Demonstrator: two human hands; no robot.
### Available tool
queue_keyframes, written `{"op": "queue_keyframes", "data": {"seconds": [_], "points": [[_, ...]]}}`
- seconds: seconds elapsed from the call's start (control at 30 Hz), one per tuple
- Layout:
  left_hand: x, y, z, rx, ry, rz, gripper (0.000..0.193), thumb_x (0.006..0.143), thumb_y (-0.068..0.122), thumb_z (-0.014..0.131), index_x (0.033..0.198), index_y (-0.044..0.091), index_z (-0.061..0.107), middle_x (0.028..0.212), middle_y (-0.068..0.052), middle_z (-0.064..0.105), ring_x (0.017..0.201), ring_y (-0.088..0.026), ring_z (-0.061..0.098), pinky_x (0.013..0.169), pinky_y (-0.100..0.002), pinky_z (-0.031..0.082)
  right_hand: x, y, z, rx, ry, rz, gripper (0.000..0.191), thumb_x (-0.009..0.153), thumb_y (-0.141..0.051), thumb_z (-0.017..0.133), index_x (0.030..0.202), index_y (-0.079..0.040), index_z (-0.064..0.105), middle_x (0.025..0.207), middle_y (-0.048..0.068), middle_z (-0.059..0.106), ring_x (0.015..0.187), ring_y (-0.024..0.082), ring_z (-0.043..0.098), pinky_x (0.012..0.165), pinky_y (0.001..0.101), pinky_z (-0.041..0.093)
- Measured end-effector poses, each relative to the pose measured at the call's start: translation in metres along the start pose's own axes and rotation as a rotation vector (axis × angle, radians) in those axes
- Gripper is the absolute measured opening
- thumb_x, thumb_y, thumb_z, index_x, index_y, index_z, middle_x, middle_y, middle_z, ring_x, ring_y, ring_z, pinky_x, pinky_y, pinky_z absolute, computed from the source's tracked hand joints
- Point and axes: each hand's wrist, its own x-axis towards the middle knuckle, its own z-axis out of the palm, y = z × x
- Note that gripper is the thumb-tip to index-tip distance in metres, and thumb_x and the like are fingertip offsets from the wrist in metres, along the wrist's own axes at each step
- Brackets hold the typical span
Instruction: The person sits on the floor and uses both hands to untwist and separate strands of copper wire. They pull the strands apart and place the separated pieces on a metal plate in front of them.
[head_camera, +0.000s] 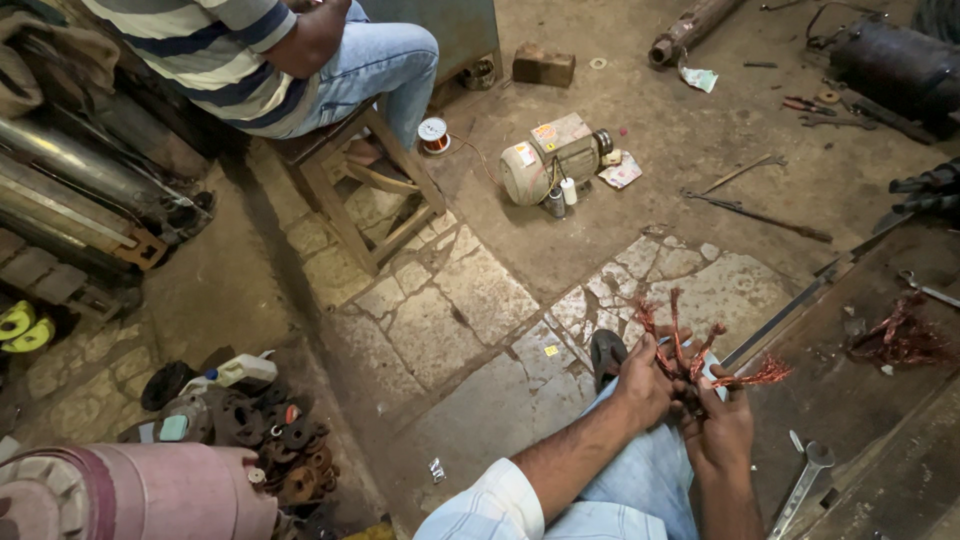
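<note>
Both my hands meet over my knee at the lower right, closed around a tangle of reddish copper winding wire (690, 345) whose stiff ends fan upward and to the right. My left hand (645, 380) grips the bundle from the left side. My right hand (722, 428) grips it from below and the right. A second heap of copper wire (900, 340) lies on the dark wooden bench (850, 400) just right of my hands.
Another person in a striped shirt (215, 50) sits on a wooden stool (365, 185) at the upper left. A small electric motor (550, 160) and a wire spool (433, 135) lie on the floor. A wrench (805, 480) rests on the bench. Metal parts (270, 440) pile at lower left.
</note>
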Motion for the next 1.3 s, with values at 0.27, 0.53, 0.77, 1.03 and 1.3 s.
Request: {"op": "queue_keyframes", "data": {"seconds": [0.27,0.53,0.77,1.03,1.3], "points": [[0.005,-0.006,-0.009,-0.076,-0.109,0.023,0.068,0.117,0.059,0.017,0.151,0.016,0.056,0.126,-0.005,0.072,0.099,-0.02,0.065,0.088,-0.038,0.052,0.002,0.005,-0.005,0.016,-0.014,-0.006,0.037,0.103,-0.008,0.059,0.137,-0.014,0.049,0.105,0.012,0.069,0.087,0.022,0.07,0.065,0.0343,0.057],[0.001,-0.005,-0.007,-0.07,-0.107,0.047,0.064,0.117,0.056,0.018,0.148,0.015,0.056,0.137,-0.004,0.07,0.103,-0.02,0.066,0.082,-0.035,0.052,0.001,0.004,-0.007,0.03,-0.015,-0.008,0.036,0.103,-0.007,0.058,0.138,-0.013,0.049,0.111,0.013,0.069,0.088,0.023,0.07,0.067,0.0358,0.057],[-0.004,-0.004,-0.005,-0.122,-0.085,0.13,0.043,0.119,0.047,0.027,0.139,0.018,0.051,0.142,-0.004,0.068,0.099,-0.019,0.066,0.07,-0.034,0.05,0.0,0.006,-0.01,0.053,-0.023,-0.006,0.036,0.104,-0.007,0.057,0.139,-0.011,0.05,0.11,0.013,0.069,0.088,0.023,0.07,0.067,0.0358,0.058],[-0.004,-0.007,-0.003,-0.088,-0.101,0.134,0.04,0.117,0.047,0.031,0.138,0.02,0.053,0.135,-0.005,0.069,0.097,-0.023,0.065,0.074,-0.039,0.055,0.0,0.005,-0.012,0.079,-0.059,-0.008,0.036,0.105,-0.006,0.056,0.14,-0.011,0.053,0.108,0.013,0.07,0.085,0.024,0.069,0.067,0.0375,0.057],[0.007,-0.011,-0.009,-0.314,-0.106,0.173,0.029,0.106,0.033,0.058,0.124,0.01,0.06,0.126,-0.009,0.068,0.121,-0.028,0.063,0.101,-0.047,0.051,-0.014,-0.007,0.0,0.103,0.028,-0.149,0.039,0.099,-0.004,0.061,0.136,-0.011,0.053,0.119,0.008,0.07,0.091,0.02,0.069,0.069,0.0336,0.055]]}}
